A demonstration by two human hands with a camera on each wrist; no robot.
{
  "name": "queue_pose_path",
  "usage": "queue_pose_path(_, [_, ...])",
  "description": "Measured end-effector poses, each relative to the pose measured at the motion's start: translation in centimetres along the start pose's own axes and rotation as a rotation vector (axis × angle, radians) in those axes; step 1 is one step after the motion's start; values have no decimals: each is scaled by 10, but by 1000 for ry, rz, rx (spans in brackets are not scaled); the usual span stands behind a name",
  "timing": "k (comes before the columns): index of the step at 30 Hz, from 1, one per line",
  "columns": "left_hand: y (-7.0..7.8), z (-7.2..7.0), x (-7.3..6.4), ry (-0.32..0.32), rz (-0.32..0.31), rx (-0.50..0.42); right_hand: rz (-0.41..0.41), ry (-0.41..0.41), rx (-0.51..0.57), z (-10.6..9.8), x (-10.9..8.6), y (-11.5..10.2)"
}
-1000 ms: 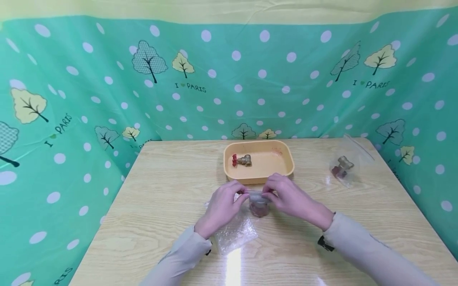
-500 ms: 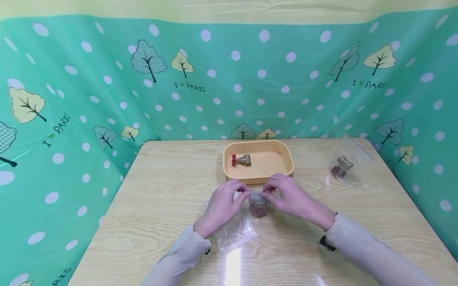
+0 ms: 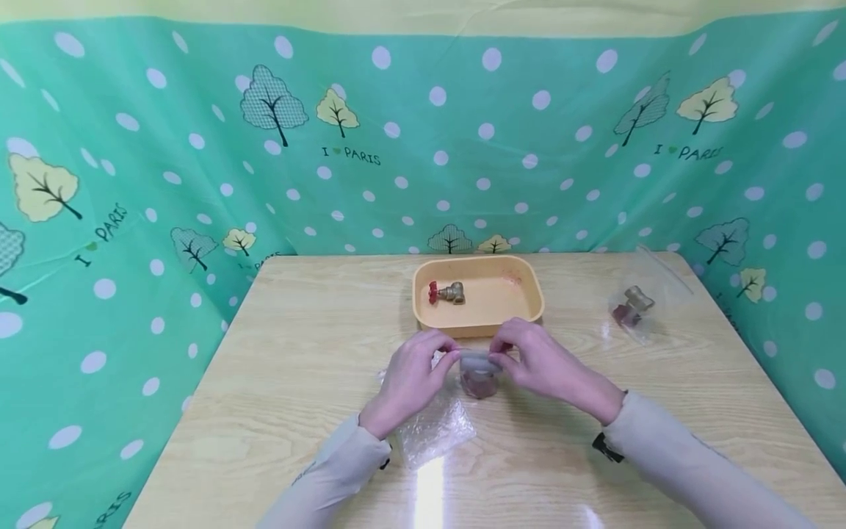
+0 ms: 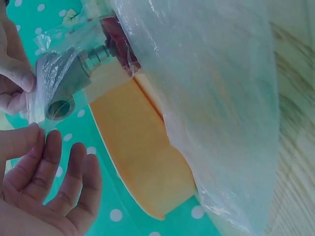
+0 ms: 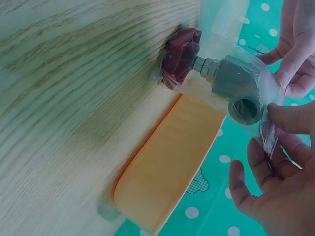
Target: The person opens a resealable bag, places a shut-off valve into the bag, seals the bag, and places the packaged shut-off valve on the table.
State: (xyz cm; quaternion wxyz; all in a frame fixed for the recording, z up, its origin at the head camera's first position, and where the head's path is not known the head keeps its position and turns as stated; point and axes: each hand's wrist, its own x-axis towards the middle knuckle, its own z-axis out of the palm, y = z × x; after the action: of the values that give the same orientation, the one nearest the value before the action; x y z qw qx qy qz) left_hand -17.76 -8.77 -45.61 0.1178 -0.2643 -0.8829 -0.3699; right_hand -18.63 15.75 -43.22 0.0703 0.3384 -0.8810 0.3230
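Note:
A clear zip bag hangs upright between the two hands over the table, close in front of the tray. Inside it is a gate valve with its red handwheel pointing down and the metal body up near the bag's mouth. My left hand pinches the left end of the bag's top edge between thumb and forefinger. At the right end, my right hand pinches the same edge, thumb against fingers. In both wrist views the other fingers are spread or loosely bent.
Flat clear plastic bags lie under the left forearm. Behind the hands stands an orange tray holding another red-handled valve. To the right lies a bagged valve. A green dotted curtain surrounds the table's back and sides.
My right fingertips have slid slightly to the right along the bag's top edge. The left hand and the bagged valve have stayed nearly still.

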Motion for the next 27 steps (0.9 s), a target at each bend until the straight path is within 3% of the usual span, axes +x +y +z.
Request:
queue_pose_path(6, [0, 0, 1, -7, -14, -2, -7, -40, -122, 2, 3, -5])
queue_pose_path(12, [0, 0, 0, -19, -26, -4, -66, -1, -179, 9, 7, -6])
queue_pose_path(21, [-2, -5, -1, -110, -137, -28, -60, -4, -172, 9, 8, -7])
queue_pose_path(27, [-4, -10, -2, -151, -148, 2, -55, 3, -149, 10, 8, -7])
